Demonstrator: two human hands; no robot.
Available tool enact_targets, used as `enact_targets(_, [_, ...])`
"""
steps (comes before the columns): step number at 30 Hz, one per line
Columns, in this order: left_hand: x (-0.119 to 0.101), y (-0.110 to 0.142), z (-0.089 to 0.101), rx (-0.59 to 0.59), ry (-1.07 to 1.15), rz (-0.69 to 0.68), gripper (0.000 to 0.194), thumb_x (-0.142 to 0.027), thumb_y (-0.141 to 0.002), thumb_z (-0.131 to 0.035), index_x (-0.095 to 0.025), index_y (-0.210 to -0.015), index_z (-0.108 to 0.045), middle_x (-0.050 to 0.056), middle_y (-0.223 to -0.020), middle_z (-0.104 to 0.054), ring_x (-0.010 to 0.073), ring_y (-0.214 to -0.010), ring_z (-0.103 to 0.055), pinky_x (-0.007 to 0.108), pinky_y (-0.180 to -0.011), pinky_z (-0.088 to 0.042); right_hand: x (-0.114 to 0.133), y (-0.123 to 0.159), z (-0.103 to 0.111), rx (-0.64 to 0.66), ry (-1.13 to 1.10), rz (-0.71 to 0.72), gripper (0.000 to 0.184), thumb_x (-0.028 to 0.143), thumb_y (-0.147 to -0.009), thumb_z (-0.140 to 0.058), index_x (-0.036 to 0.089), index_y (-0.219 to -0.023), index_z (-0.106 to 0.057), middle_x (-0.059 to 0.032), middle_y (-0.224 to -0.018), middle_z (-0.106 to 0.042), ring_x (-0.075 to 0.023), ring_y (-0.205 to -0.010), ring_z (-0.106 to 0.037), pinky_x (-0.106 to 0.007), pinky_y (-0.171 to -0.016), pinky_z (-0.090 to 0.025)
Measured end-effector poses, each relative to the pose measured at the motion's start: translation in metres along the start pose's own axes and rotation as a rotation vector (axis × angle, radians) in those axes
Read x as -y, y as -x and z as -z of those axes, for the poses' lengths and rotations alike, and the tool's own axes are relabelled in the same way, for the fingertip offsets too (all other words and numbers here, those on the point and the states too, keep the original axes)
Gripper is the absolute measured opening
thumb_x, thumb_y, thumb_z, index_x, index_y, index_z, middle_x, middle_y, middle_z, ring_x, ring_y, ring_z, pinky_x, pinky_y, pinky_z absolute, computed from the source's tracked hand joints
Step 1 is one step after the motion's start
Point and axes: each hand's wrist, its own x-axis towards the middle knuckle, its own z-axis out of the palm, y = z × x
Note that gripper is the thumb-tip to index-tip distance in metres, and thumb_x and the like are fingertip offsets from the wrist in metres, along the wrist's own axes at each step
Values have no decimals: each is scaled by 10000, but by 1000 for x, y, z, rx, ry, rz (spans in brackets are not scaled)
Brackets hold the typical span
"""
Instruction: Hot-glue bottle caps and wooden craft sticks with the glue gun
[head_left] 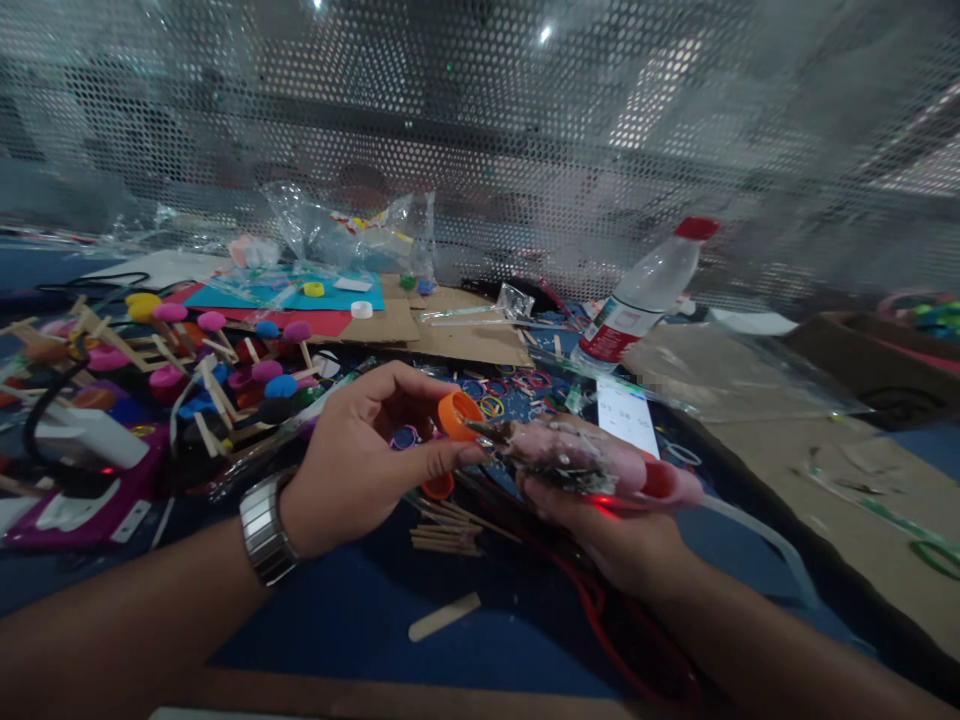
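My left hand (360,455), with a metal watch on the wrist, pinches an orange bottle cap (457,413) between thumb and fingers. The cap sits right at the nozzle of a pink glue gun (592,462), crusted with old glue, which my right hand (626,530) grips from below. A red light glows on the gun's underside. A second orange cap (439,487) lies on the blue mat under my hands, beside a bundle of wooden sticks (446,530).
Left of my hands stand stick-and-cap models (217,370) with pink and blue caps. Coloured rubber bands (510,385) litter the mat. A plastic bottle with a red cap (649,290) lies tilted at the back. Cardboard sheets, plastic bags and a perforated metal screen fill the rear.
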Motion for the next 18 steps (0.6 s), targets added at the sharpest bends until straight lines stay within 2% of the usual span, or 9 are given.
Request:
enact_targets(6, [0, 0, -1, -7, 32, 1, 388, -70, -541, -957, -161, -848, -738, 13, -791, -768, 118, -665, -662, 202, -620, -575, -4, 2, -1, -9, -23, 46, 170, 330, -908, -749, 354, -1071, -791, -5, -1032, -783, -237, -954, -756, -375, -881, -624])
enact_targets(13, [-1, 0, -1, -23, 50, 24, 421, -61, -508, -974, -148, -842, -733, -6, -768, -767, 99, -632, -660, 182, -605, -577, -3, 1, 0, -13, 33, 95, 180, 307, -905, -747, 325, -1078, -796, -25, -1049, -787, -253, -982, -747, -389, -905, -609])
enact_targets(18, [-1, -1, -1, -28, 63, 12, 420, -55, -512, -972, -147, -851, -742, -6, -767, -774, 103, -647, -682, 177, -617, -591, -4, 1, 1, -11, 49, 133, 191, 281, -911, -743, 354, -1080, -793, -4, -985, -764, -209, -896, -743, -323, -817, -610])
